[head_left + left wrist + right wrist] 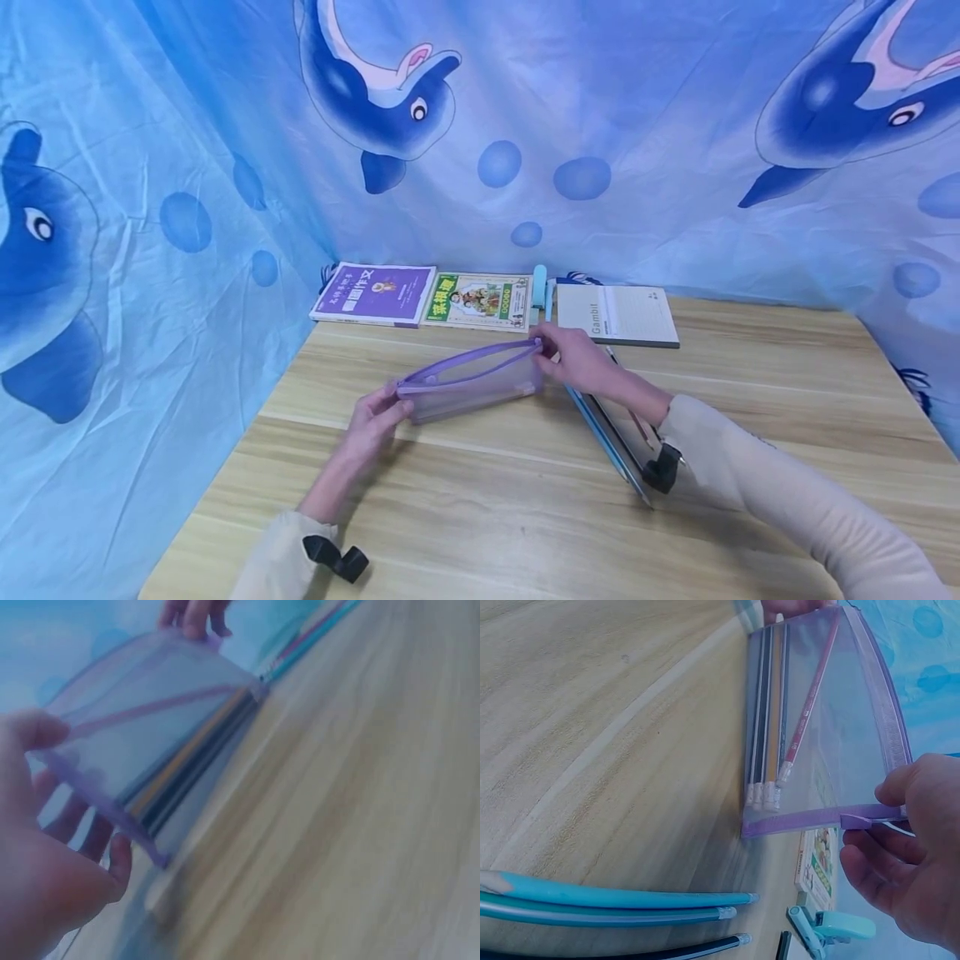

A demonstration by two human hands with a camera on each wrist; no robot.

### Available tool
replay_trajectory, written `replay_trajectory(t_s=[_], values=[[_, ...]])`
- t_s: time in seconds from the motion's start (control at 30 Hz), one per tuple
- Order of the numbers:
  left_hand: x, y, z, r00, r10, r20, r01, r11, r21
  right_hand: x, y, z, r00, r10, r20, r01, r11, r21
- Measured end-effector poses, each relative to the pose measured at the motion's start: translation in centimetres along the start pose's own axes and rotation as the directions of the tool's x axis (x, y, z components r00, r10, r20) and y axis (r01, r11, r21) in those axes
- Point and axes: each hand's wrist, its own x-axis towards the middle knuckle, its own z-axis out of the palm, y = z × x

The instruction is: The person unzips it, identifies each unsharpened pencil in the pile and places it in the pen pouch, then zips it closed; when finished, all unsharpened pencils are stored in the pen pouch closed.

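From the head view, a translucent purple zip pouch (471, 381) stands on the wood-grain bench (480, 500); the left hand (372, 421) pinches one end and the right hand (573, 357) the other.

At the left wrist, blurred fingers (45, 825) curl round the pouch's edge.

At the right wrist, slim pencils (769, 720) lie inside the pouch, with the thumb and fingers (870, 870) nipping its zip end.

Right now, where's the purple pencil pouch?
In the head view, the purple pencil pouch stands mid-table between both hands, before the green book.
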Motion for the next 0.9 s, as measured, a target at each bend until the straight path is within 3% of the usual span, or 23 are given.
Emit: replay_trajectory(t_s=[0.27, 0.53, 0.7, 0.9], values=[[0.2, 0.1, 1.2, 0.990, 0.030, -0.137, -0.044, 0.994, -0.102, 0.1, -0.7, 0.2, 0.999, 0.020, 0.036, -0.019, 1.000, -0.010], [0.2, -0.2, 1.3, 0.983, 0.036, -0.181, -0.039, 0.999, -0.008, 0.6, -2.5, 0.7, 0.998, -0.011, 0.054, 0.020, 0.984, -0.177], [0.2, -0.3, 1.5, 0.973, 0.017, -0.232, -0.017, 1.000, 0.001, 1.7, -4.9, 1.7, 0.990, -0.121, 0.070, 0.136, 0.947, -0.291], [0.1, -0.7, 1.6, 0.969, 0.040, -0.242, -0.055, 0.997, -0.053, 4.4, -9.7, 4.0, 0.956, -0.241, 0.166, 0.281, 0.916, -0.285]])
